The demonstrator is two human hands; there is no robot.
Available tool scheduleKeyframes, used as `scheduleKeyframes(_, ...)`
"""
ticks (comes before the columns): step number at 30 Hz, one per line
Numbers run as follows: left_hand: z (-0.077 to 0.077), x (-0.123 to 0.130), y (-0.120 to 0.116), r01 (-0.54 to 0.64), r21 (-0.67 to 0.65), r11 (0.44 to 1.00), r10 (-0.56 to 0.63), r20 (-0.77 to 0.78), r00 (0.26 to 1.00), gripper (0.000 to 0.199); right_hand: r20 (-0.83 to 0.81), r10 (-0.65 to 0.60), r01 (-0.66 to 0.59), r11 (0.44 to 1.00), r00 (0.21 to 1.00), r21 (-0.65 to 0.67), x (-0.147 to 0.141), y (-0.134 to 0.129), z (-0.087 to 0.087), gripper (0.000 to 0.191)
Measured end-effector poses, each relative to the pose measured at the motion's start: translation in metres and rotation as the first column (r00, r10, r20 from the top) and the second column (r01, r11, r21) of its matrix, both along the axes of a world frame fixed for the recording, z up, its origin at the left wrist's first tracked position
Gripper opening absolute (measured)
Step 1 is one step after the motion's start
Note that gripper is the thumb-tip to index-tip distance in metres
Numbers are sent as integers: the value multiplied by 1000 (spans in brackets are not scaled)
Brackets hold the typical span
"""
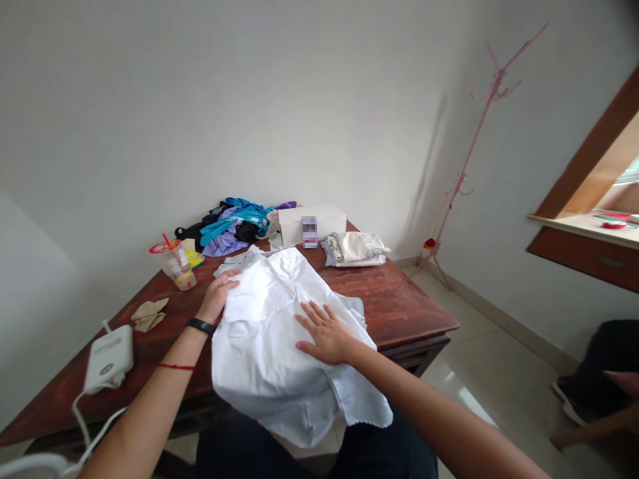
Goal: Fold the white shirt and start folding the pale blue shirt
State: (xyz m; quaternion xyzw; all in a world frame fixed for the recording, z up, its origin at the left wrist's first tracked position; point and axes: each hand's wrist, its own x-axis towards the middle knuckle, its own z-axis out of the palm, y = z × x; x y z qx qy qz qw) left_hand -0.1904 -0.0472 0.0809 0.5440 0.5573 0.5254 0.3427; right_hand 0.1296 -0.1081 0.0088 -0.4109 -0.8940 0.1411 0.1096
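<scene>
A white shirt-like garment point(269, 346) lies spread over the near part of the table. Its lower end hangs off the front edge above my lap. My right hand point(325, 332) presses flat on the middle of the cloth, fingers spread. At the garment's upper left edge rests my left hand point(219, 296), its thumb and fingers apart on the fabric. Light grey cloth point(355, 307) shows from under the white garment on the right, and more of it beyond the far end. Folds and wrinkles run across the white fabric.
On the dark red wooden table point(399, 313) stand a plastic cup point(178, 266) with a straw, a white device point(108, 359) with a cable, and a white box point(319, 223). A clothes heap point(232, 223) lies at the back; folded clothes point(357, 247) lie right. A pink coat rack point(469, 153) stands beyond.
</scene>
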Motion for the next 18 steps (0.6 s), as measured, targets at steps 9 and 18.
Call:
scheduleKeyframes(9, 16, 114, 41, 197, 145, 970, -40, -701, 712, 36, 17, 24, -23, 999, 1000, -22, 1, 3, 1, 82)
scheduleKeyframes(18, -21, 169, 68, 456, -41, 889, -277, -841, 465, 50, -151, 57, -58, 998, 987, 0, 9, 0, 14, 48)
